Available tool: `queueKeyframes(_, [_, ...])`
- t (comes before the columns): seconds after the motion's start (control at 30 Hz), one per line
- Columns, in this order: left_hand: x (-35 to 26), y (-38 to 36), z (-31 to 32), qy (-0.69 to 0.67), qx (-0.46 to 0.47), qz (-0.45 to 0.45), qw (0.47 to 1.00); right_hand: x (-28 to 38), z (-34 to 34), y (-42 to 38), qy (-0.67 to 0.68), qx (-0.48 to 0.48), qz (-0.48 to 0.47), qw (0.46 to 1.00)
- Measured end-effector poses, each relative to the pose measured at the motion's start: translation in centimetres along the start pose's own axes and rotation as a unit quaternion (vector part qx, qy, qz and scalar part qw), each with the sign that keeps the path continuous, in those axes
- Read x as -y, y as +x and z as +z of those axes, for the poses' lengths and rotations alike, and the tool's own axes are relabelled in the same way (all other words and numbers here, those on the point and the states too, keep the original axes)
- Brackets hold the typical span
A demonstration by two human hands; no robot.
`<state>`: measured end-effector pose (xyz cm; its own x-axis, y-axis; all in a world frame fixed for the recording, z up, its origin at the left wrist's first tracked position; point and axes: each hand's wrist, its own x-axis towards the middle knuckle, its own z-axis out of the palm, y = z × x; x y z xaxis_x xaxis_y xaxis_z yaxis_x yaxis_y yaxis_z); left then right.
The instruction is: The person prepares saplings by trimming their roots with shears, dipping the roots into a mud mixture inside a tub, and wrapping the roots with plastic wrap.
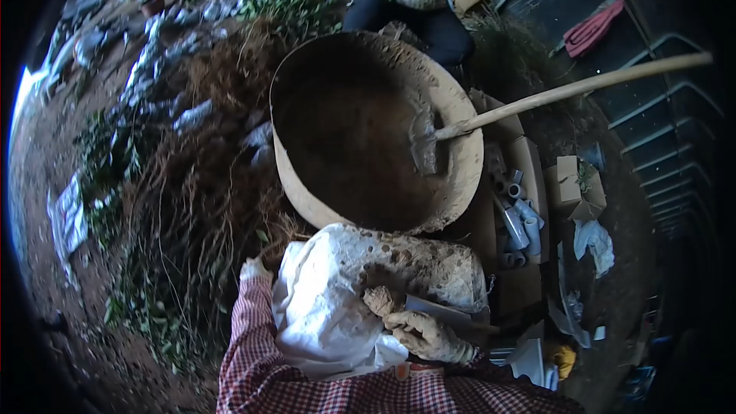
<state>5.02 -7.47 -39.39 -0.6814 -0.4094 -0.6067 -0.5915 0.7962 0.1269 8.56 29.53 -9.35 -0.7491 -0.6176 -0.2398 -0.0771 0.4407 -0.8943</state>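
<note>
My right hand (429,336), in a mud-stained glove, is low in the middle of the view with its fingers curled. At its fingertips is a rough brown lump (379,300), which looks like a clod of mud. Under both lies a white plastic sheet (322,314), splashed with mud on its far part. My left hand (255,268), in a pale glove, is at the sheet's left edge beside bare-root plants (192,222); its fingers are mostly hidden. Beyond the sheet stands a large round tub (295,184) with muddy walls. A long wooden-handled tool (575,96) leans in it, its muddy head inside.
On the right are a cardboard box (537,176) holding white rolls (521,226), a smaller box (576,188) and crumpled plastic (594,245). Another person (414,19) sits behind the tub. A red cloth (593,28) hangs on the rack at the upper right.
</note>
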Motion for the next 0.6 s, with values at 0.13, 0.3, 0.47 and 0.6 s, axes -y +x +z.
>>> queueKeyframes(0.13, [-1.3,-7.5,-3.6,-0.059,-0.068,0.061,0.994,-0.6,0.4,-0.8,-0.022,-0.042,-0.056,0.997])
queueKeyframes(0.3, [0.9,-14.4,-6.1,-0.116,-0.257,0.048,0.958,-0.8,-0.1,-1.6,-0.176,-0.077,-0.175,0.966])
queueKeyframes(0.47, [8.0,-12.3,-7.0,-0.367,-0.453,0.089,0.807,2.3,-1.1,-2.0,-0.289,-0.072,-0.255,0.920])
queueKeyframes(0.6, [12.7,-11.0,-11.9,-0.846,-0.243,0.189,0.436,1.9,-1.2,-2.1,-0.315,-0.127,-0.361,0.869])
